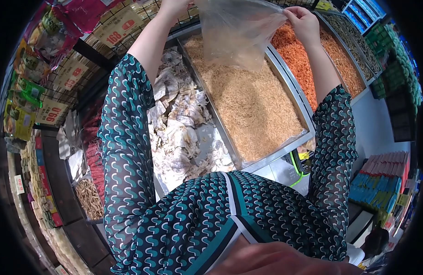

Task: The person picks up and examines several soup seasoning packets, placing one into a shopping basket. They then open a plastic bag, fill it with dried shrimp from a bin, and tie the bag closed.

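One clear plastic bag (239, 34) hangs over the steel tray (272, 156) of pale dried shrimp (252, 105). The right hand (304, 24) pinches its top edge, fingers closed on the film. The left hand (175, 5) is up at the other corner, but the picture's edge cuts it off, so its grip cannot be told. Spreading the mouth likely goes best with both corners held high, apart and squarely above the tray. Orange shrimp (303, 62) lie to the right, whitish dried pieces (179, 121) to the left.
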`<state>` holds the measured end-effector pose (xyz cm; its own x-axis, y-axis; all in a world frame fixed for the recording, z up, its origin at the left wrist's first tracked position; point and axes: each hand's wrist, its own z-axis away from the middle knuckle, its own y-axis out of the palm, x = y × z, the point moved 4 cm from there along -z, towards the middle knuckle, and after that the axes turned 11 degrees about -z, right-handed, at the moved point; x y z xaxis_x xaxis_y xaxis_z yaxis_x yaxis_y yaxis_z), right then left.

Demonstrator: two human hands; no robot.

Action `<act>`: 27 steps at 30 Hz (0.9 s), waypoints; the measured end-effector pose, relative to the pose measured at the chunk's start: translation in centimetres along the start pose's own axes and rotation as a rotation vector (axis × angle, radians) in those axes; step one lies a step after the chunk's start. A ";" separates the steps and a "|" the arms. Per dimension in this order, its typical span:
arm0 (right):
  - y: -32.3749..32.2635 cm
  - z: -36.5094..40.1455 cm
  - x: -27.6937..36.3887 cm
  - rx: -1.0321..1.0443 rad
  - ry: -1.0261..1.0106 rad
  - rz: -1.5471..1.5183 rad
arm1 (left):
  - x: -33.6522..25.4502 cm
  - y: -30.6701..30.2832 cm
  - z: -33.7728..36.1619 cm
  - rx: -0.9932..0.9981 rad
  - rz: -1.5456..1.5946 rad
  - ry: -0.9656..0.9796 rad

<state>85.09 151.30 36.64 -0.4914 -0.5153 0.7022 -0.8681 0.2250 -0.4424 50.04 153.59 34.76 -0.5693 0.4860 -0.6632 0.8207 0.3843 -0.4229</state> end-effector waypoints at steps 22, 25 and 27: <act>-2.7 3.2 9.1 -0.475 -0.736 0.262 | -3.9 -3.7 1.0 -0.111 0.222 0.007; -1.8 2.8 8.2 -0.261 -0.634 0.322 | -5.4 -3.5 1.9 -0.119 0.112 0.186; -1.5 2.7 9.9 -0.208 -0.711 0.411 | -5.7 -4.2 0.9 -0.102 0.191 0.149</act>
<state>81.73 143.61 42.80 -0.6701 -0.7412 -0.0405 -0.6596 0.6196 -0.4255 49.83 148.51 39.74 -0.4115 0.6644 -0.6239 0.9091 0.3475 -0.2295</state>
